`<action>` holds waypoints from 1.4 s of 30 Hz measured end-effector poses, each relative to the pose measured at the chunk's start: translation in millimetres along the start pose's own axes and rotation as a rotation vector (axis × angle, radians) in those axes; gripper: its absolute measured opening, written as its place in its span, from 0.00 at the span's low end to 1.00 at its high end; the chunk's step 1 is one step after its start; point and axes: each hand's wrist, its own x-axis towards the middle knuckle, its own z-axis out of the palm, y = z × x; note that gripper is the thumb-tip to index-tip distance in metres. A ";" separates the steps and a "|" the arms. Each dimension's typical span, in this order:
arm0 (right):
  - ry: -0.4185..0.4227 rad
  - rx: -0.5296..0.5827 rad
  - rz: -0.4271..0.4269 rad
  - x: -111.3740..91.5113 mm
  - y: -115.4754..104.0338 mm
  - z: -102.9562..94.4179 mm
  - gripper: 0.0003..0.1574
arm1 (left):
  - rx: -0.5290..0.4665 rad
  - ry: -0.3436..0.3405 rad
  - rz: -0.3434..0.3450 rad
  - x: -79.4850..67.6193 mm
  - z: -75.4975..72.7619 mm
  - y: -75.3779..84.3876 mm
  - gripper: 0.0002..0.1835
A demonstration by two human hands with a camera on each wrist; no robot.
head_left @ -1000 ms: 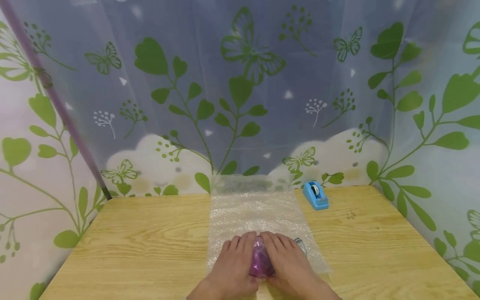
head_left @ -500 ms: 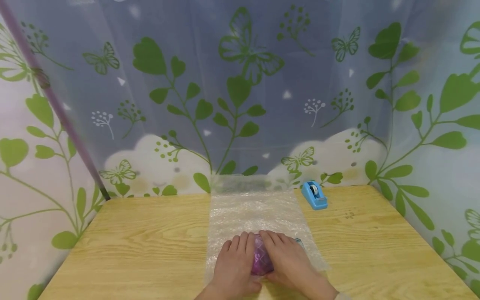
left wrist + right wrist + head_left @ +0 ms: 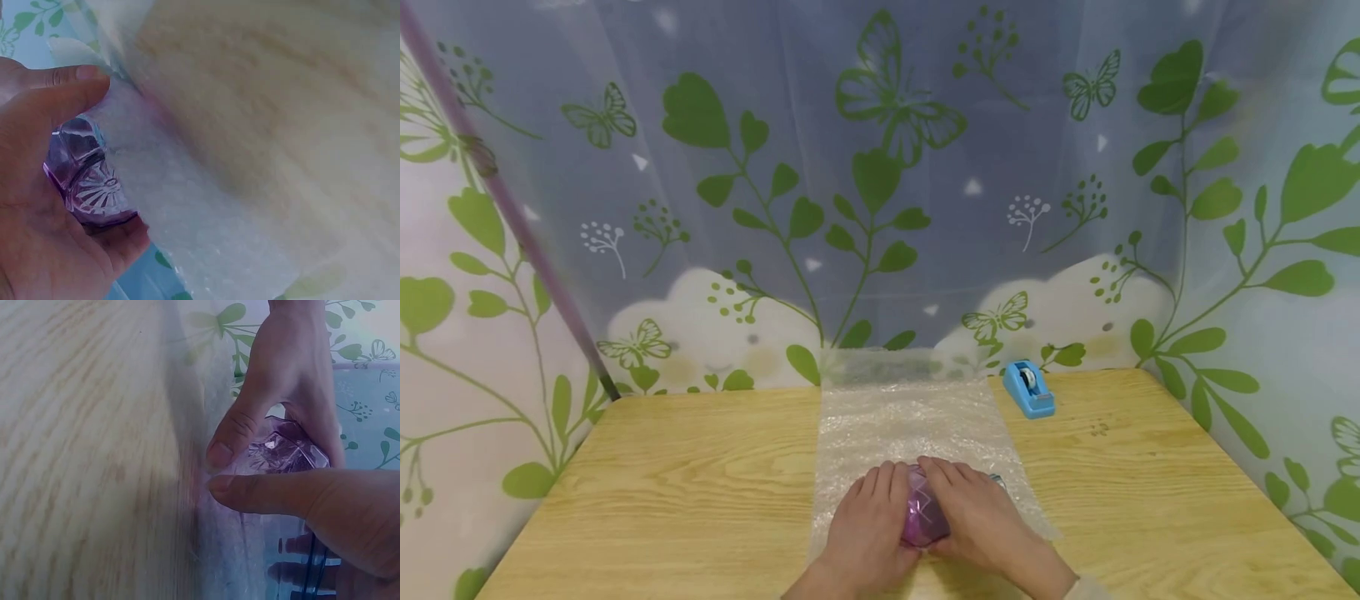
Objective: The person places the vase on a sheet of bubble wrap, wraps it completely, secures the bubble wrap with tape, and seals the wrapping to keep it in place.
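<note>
A purple faceted drinking glass (image 3: 923,515) lies on its side across the near end of a clear bubble wrap sheet (image 3: 910,421). My left hand (image 3: 868,517) grips the glass at its base end, fingers over the far side. In the left wrist view the patterned base (image 3: 100,187) shows beside the thumb, which presses the wrap's edge. My right hand (image 3: 981,517) grips the other end, fingers over the top. The blue rim (image 3: 315,565) shows in the right wrist view. There both thumbs nearly meet at the wrap. The hands hide much of the glass.
A blue tape dispenser (image 3: 1030,390) stands at the back right of the wooden table (image 3: 700,467). The far end of the wrap leans up against the printed curtain (image 3: 880,250). A purple pole (image 3: 527,225) slants down at the left.
Both hands have shifted very slightly while staying on the glass. The glass has turned a little between them, and less of its rim shows past the right hand. The dispenser stays put.
</note>
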 end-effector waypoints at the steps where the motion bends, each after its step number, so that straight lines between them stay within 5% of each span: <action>1: 0.001 0.008 -0.004 0.4 0.7 0.1 0.62 | -0.003 -0.002 0.002 0.4 0.0 -0.5 0.47; 19: -0.038 0.052 0.008 -4.5 3.4 3.6 0.69 | -0.003 -0.095 -0.003 6.4 -7.3 -4.2 0.48; 31: 0.120 -0.012 0.051 -8.1 -6.2 15.7 0.68 | -0.001 -0.120 -0.007 9.3 -9.7 -3.9 0.49; 42: 0.139 -0.090 0.081 -3.5 -10.2 21.5 0.65 | -0.053 -0.143 0.007 9.8 -10.4 -8.8 0.48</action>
